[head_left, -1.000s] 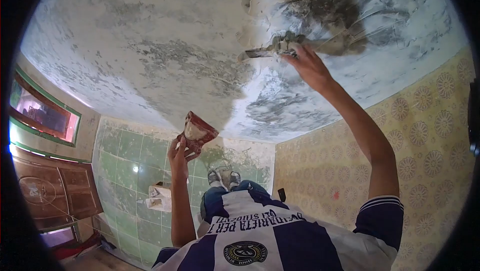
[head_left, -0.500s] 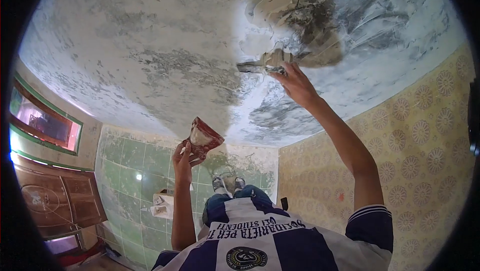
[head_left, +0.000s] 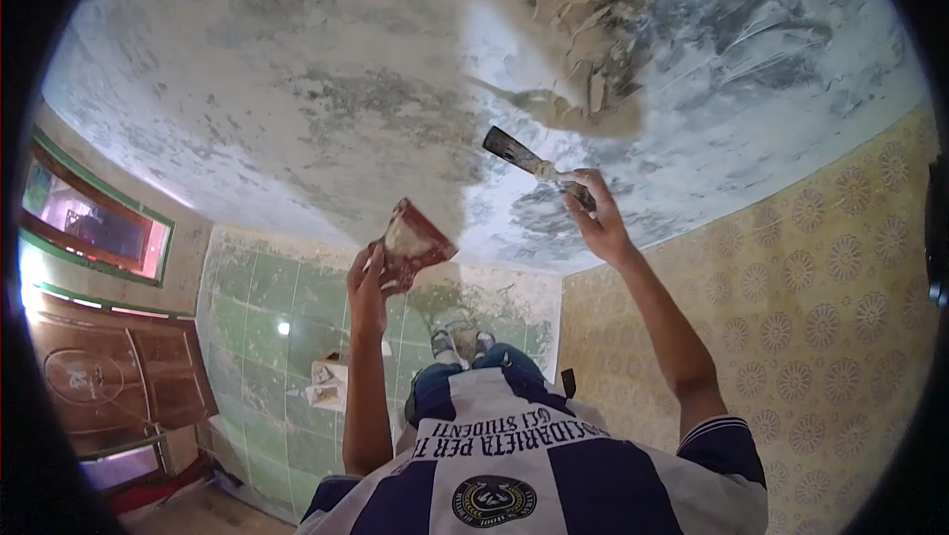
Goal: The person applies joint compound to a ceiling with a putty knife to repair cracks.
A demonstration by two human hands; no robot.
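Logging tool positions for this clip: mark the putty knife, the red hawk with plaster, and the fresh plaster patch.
putty knife (head_left: 514,152), head view, on the blade.
red hawk (head_left: 413,243), head view, plaster-covered face.
fresh plaster patch (head_left: 593,70), head view, its middle.

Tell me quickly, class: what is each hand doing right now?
Left hand: closed on a red hawk loaded with plaster.
Right hand: closed on a putty knife, blade just off the ceiling.

Blue-and-white striped jersey (head_left: 554,476) (round crest, printed lettering), blue jeans (head_left: 445,387).
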